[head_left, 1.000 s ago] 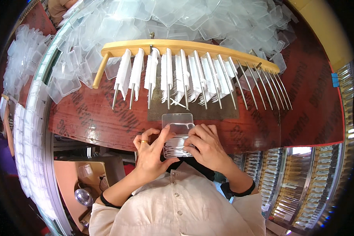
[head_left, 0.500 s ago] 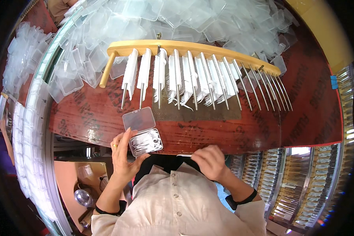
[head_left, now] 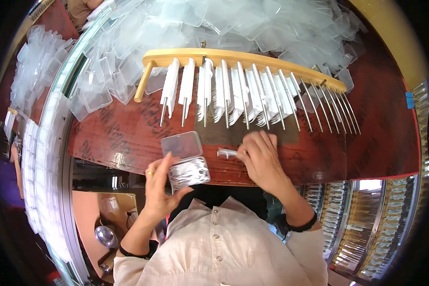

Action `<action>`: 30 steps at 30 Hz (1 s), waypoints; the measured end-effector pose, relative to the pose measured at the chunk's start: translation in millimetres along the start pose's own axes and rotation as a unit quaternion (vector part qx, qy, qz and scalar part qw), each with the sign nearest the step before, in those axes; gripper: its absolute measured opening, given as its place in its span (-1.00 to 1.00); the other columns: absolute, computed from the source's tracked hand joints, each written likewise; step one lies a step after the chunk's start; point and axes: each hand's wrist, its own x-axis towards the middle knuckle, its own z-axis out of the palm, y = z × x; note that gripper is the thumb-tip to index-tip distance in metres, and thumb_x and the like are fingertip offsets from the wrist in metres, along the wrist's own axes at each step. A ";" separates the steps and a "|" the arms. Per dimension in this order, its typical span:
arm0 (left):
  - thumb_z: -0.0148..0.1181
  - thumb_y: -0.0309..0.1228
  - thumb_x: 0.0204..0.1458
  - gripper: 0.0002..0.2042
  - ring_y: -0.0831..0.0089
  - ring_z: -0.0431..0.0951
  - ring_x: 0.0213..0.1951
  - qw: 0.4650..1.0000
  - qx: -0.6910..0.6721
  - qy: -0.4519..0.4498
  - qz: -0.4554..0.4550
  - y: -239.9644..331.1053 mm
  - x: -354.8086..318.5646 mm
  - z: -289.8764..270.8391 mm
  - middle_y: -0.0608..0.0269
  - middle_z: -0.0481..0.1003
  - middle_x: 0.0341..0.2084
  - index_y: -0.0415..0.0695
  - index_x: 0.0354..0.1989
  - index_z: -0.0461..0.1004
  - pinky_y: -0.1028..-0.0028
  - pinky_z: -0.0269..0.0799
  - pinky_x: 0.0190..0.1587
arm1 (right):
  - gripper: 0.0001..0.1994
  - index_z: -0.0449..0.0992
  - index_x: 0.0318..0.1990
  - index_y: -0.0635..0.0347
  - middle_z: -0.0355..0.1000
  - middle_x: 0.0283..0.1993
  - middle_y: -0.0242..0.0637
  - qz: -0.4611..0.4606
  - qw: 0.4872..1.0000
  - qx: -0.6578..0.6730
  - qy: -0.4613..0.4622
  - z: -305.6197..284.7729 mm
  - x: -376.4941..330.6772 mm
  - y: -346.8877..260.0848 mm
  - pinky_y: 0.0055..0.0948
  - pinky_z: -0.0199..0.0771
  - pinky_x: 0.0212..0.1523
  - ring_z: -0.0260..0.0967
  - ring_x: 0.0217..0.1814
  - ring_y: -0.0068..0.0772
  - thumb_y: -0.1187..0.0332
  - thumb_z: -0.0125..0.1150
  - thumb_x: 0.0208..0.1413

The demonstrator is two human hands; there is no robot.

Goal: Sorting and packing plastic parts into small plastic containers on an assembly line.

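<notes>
Left hand (head_left: 161,183) curled around the near-left side of an open clear box (head_left: 186,159), fingers on its left edge and thumb under the near corner; box held at the near edge of the red-brown worktop (head_left: 114,133). Box lid hinged up and lying flat toward the rack, tray half toward the person and packed with small silvery pieces, too small to make out. Right hand (head_left: 262,159) rests palm down on the worktop just right of the box, fingers loosely bent, fingertips pinching a small white piece (head_left: 226,153) that lies between hand and box, apart from the box. Behind the box, a long curved wooden rack (head_left: 233,59) spans the worktop; thin metal pins (head_left: 291,102) stick out from it toward the person, many strung with stacks of white pieces (head_left: 214,88), the pins at the far right end of the rack bare. A dark mat (head_left: 224,133) lies beneath the pins, between rack and box. Beyond the rack and to the left of it, heaps of empty clear boxes (head_left: 100,71). Right of the box, below the worktop edge, rows of packed items (head_left: 362,224), detail unclear. Person wears a pale buttoned shirt (head_left: 224,252) and dark wristbands.
</notes>
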 end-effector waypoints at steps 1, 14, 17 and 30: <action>0.58 -0.36 -0.34 -0.03 0.06 0.41 0.06 1.000 0.001 0.000 -0.005 4.7 3.9 6.4 0.02 0.49 0.00 -0.28 0.33 0.16 0.18 0.29 0.14 | -0.88 0.46 -0.28 0.26 0.37 -0.22 -0.23 -0.052 0.999 -0.002 -0.008 -12.0 -6.8 -8.9 -0.14 0.17 -0.01 0.30 -0.10 -0.17 0.45 0.18 0.03; 0.27 -0.37 -0.03 -0.29 -0.15 0.27 0.09 0.938 0.190 -0.235 0.172 62.8 40.7 76.4 -0.16 0.09 0.37 -0.43 0.29 0.16 0.03 0.23 0.07 | -0.20 0.11 0.38 0.20 0.10 0.39 -0.22 0.143 0.752 0.619 0.178 -28.8 -6.8 108.8 -0.33 0.10 0.30 -0.03 0.45 -0.36 0.42 0.37 -0.05; 0.24 -0.33 0.00 -0.30 -0.17 0.26 0.12 0.936 0.181 -0.234 0.192 63.6 40.6 81.5 -0.16 0.08 0.37 -0.43 0.29 0.15 0.02 0.21 0.07 | -0.31 0.15 0.36 0.20 0.23 0.28 -0.31 0.069 0.631 0.752 0.181 -17.8 35.3 96.1 -0.44 0.29 0.16 0.21 0.27 -0.39 0.48 0.23 0.03; 0.59 -0.23 -0.32 0.04 -0.02 0.46 -0.08 0.963 -0.197 -0.173 0.067 47.5 54.0 69.0 -0.19 0.43 -0.04 -0.45 0.33 0.09 0.20 0.38 0.01 | -0.45 0.40 -0.13 0.31 0.43 -0.18 -0.17 0.072 0.874 0.427 0.220 -58.1 -49.8 28.9 -0.21 0.23 0.08 0.32 -0.04 -0.19 0.31 0.41 -0.39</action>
